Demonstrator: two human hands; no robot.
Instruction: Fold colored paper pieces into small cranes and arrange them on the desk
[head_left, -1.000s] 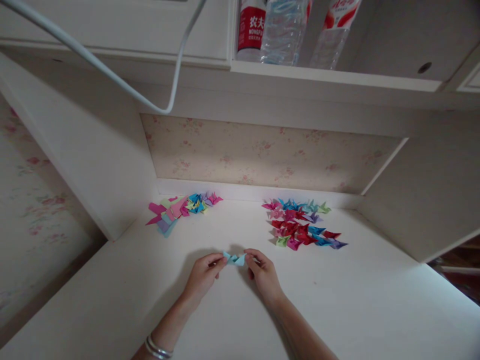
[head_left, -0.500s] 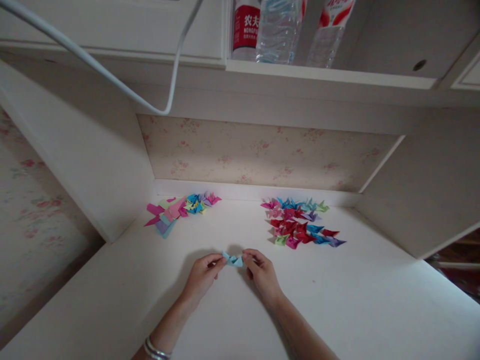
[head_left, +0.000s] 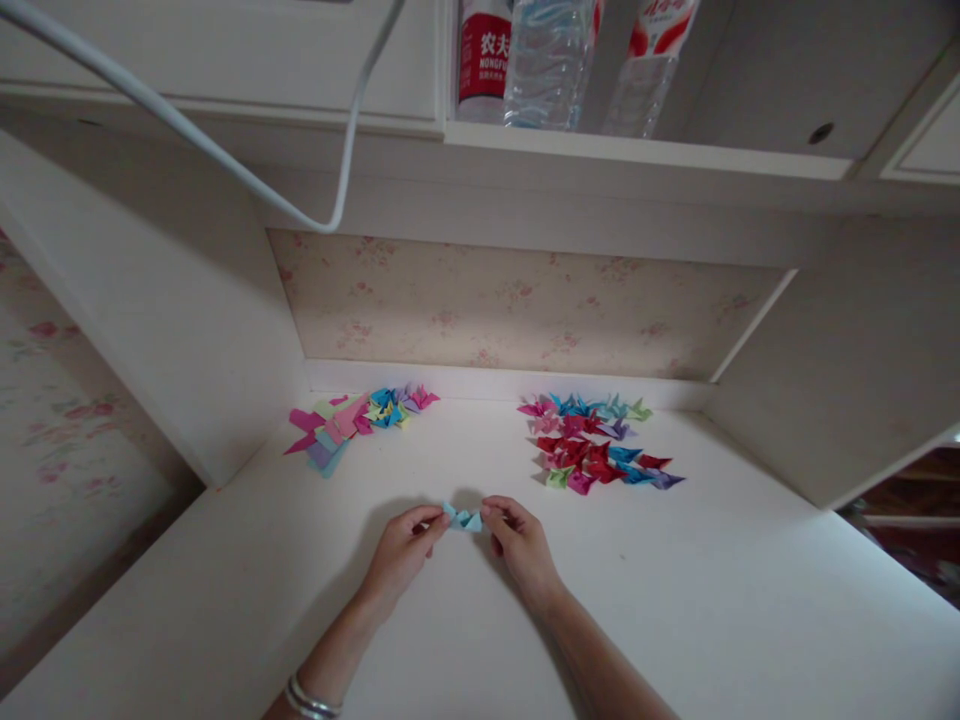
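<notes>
A small light-blue folded paper piece [head_left: 463,520], origami with pointed ends, is stretched between my two hands just above the white desk. My left hand [head_left: 405,548] pinches its left end between thumb and forefinger. The right end sits in the fingertips of my right hand [head_left: 520,545], closed in a pinch as well. Beyond my hands on the right lie rows of folded paper cranes [head_left: 592,455] in red, pink, blue, green and purple. To the left is a heap of coloured folded paper [head_left: 334,430], with several small folded cranes [head_left: 390,405] beside it.
The white desk [head_left: 480,640] runs back to a floral wall panel [head_left: 465,310] between two side panels. Overhead, a shelf [head_left: 675,152] holds plastic water bottles [head_left: 547,70]. A white cable [head_left: 247,180] hangs down at upper left. A silver bangle [head_left: 309,700] circles my left wrist.
The view has shifted slightly, so the surroundings sit a little further left. Both hands keep their pinch on the light-blue paper, with barely any movement.
</notes>
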